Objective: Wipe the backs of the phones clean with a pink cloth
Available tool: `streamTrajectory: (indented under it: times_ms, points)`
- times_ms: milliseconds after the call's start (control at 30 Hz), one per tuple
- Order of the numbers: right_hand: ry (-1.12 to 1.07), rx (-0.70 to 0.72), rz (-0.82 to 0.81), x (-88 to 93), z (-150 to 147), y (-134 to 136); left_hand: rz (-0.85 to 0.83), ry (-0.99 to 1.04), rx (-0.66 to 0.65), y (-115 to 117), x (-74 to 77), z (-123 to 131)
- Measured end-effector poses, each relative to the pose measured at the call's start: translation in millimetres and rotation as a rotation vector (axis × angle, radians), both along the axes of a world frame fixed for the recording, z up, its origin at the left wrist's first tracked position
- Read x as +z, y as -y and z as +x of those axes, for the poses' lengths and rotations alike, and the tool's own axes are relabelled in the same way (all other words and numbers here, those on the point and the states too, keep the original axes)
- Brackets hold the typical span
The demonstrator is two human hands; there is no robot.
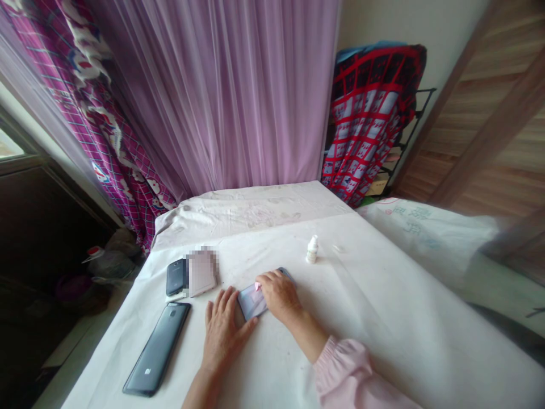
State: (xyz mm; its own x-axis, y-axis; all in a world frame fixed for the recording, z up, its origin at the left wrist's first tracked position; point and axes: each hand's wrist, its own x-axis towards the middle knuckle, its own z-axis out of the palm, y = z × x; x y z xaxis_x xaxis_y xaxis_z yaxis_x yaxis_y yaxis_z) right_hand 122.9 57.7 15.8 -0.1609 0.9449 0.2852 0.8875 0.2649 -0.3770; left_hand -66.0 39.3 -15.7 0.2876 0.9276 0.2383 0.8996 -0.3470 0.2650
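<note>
A phone (pixel 251 302) lies tilted on the white-covered table, its glossy face up. My left hand (pixel 225 326) rests with fingers spread at its near left end, the thumb along the lower edge. Over the right part of the phone, my right hand (pixel 279 294) is closed on a small pink cloth (pixel 258 287), pressed to the surface. The hand hides much of that end. Beyond it to the right stands a small white bottle (pixel 312 250). A large dark phone (pixel 158 347) lies at the left, back up.
Another dark phone (pixel 175 277) lies beside a pixelated pale item (pixel 202 274) at the table's left. A small clear piece (pixel 338 249) is right of the bottle. Purple curtains (pixel 255 96) hang behind the table (pixel 361 318); a plastic bag (pixel 426 233) is at the right.
</note>
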Motion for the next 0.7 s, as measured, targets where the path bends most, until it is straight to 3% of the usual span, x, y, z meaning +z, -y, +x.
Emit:
streamTrajectory:
  times_ms: [367, 700]
  points:
    - [0.001, -0.006, 0.001, 6.0, -1.3, 1.4, -0.009, 0.019, 0.008, -0.3, -1.1, -1.1]
    - [0.035, 0.131, -0.063, 9.1, -26.0, -3.3, 0.019, 0.049, 0.010, -3.2, -9.7, -3.4]
